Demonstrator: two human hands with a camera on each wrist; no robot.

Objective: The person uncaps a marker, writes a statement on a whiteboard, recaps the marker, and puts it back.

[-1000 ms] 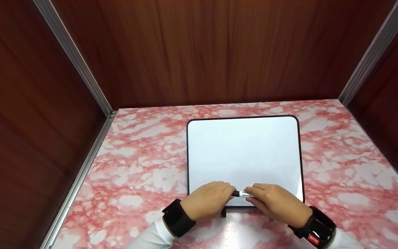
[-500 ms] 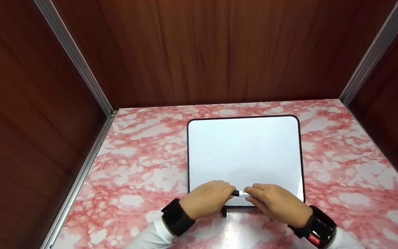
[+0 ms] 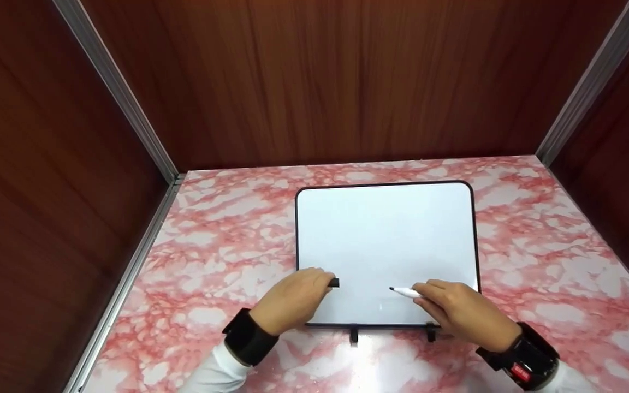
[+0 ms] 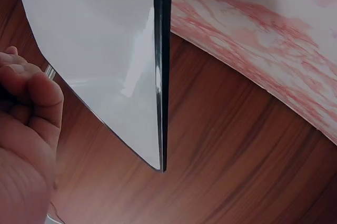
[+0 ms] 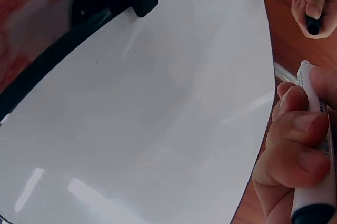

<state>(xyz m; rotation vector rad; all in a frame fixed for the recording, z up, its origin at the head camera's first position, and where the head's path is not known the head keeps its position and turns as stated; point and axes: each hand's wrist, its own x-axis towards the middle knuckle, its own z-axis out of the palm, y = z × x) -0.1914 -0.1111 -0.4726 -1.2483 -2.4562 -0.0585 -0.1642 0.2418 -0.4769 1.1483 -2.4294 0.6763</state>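
Note:
My right hand (image 3: 459, 305) grips a white marker (image 3: 406, 292), its bare black tip pointing left across the whiteboard (image 3: 385, 234). In the right wrist view the fingers wrap the marker's barrel (image 5: 310, 192), with the dark end at the bottom. My left hand (image 3: 292, 300) pinches a black marker cap (image 3: 334, 283), its open end facing right, toward the marker. The right wrist view also shows that cap (image 5: 313, 26) between thumb and fingers. Curled fingers hide the cap in the left wrist view. Both hands are in front of the board's lower part, apart from each other.
The black-framed whiteboard leans on a stand whose two black feet (image 3: 354, 334) show at its lower edge. Below lies a table (image 3: 221, 262) with a red and white marbled top. Brown wood-grain panels (image 3: 314, 82) enclose it at the back and sides.
The hands have drawn apart, the left going left and slightly up, the right going right. The cap has come off the marker, baring its tip.

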